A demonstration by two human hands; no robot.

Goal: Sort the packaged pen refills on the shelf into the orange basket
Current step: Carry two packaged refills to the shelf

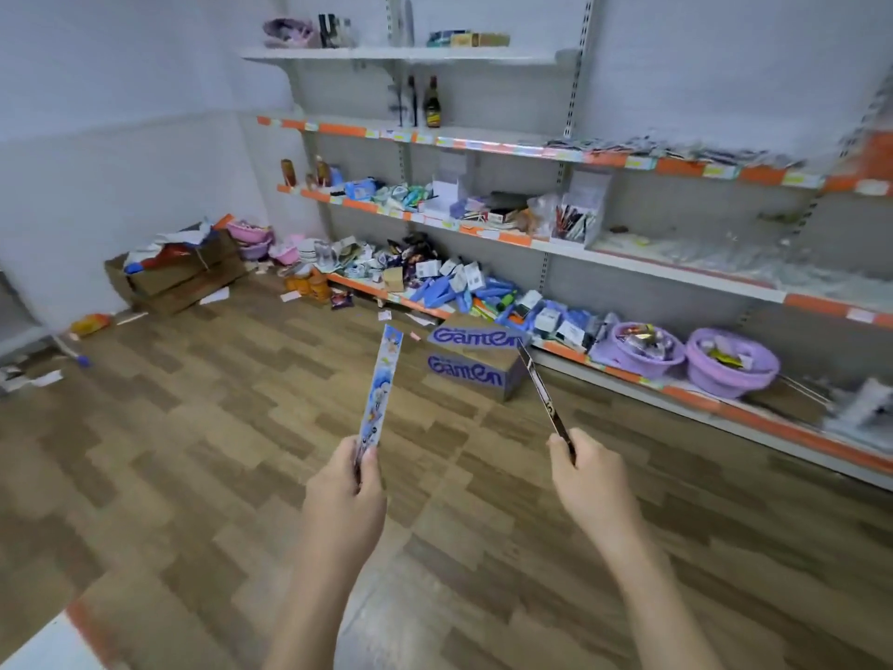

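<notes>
While the left hand (345, 490) pinches the lower end of a blue-printed refill pack (381, 386) pointing up and away, the right hand (582, 476) pinches a dark refill pack (543, 389) seen edge-on, leaning up-left toward a "Gamen"-like cardboard box (476, 360), both packs' print being too blurred to read.

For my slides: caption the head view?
Left hand holds blue pack, right hand a dark pack, before shelves.

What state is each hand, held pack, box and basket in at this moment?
Left hand: pinches blue pack.
Blue pack: upright, held at bottom end.
Right hand: grips dark pack.
Dark pack: tilted, edge-on.
Cardboard box: on floor, closed.
Purple baskets: on bottom shelf, holding items.
</notes>
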